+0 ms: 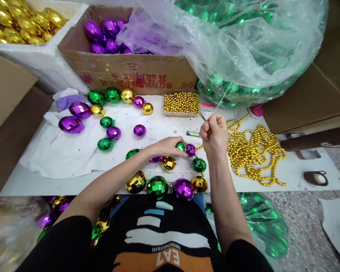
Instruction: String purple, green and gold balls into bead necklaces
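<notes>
My left hand (171, 146) closes its fingers on a shiny green faceted ball (181, 147), part of a bead string. Right beside it on the string is a purple ball (190, 150), followed by another green ball (199, 165). Raised over the table, my right hand (215, 132) is pinched shut around a thin white thread (224, 96) that slants up and away. A small dark metal tip (203, 117) sticks out by its fingers; its kind is unclear. Larger gold, green and purple balls (184, 189) hang along the front edge.
A clear box of small gold beads (181, 104) stands behind my hands. Gold bead chains (255, 155) are heaped at right. Loose faceted balls (106, 144) lie on the white cloth (62, 155). Behind are a carton (124, 71) of purple balls and a plastic bag (257, 49) of green ones.
</notes>
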Demonstrator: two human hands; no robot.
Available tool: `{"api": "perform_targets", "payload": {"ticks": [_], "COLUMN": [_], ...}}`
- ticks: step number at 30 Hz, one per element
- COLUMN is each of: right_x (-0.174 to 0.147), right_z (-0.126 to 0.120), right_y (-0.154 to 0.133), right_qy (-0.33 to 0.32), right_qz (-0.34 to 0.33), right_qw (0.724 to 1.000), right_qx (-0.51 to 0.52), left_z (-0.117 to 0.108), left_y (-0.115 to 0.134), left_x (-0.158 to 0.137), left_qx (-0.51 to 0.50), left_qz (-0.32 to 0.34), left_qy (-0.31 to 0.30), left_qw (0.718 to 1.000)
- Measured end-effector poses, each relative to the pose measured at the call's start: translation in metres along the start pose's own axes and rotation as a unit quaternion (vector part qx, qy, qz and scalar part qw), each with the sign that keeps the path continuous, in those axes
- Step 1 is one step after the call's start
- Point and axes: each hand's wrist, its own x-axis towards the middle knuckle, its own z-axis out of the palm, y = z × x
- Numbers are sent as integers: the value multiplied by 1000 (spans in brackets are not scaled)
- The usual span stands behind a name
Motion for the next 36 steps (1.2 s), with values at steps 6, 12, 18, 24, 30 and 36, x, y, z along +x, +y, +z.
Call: {"api": "perform_targets", "payload": {"ticks": [6, 12, 18, 24, 30, 36], "right_x": [-6, -10, -11, -14, -19, -35], "right_z": [-2, 0, -2, 1, 0, 7], "right_y": [15, 23, 21, 23, 13, -5], "right_qy": [-11, -26, -37, -28, -39, -119], "right_qz": [56, 100, 115, 116, 113, 126], "right_qw": [998, 995, 992, 990, 989, 973], "right_qx": [-21, 13, 36, 69, 82, 152], "left_z": [5, 5, -1, 3, -6, -32], "left_y": [-8, -11, -12, 0, 15, 42], "left_x": [3, 2, 3, 15, 8, -14], "left_qx": [-28, -53, -91, -151, -208, -386], "left_qz": [38, 43, 27, 46, 48, 116], "left_qy": [-7, -13, 61, 71, 66, 105], "left_qw": [999, 998, 994, 985, 975, 909]}}
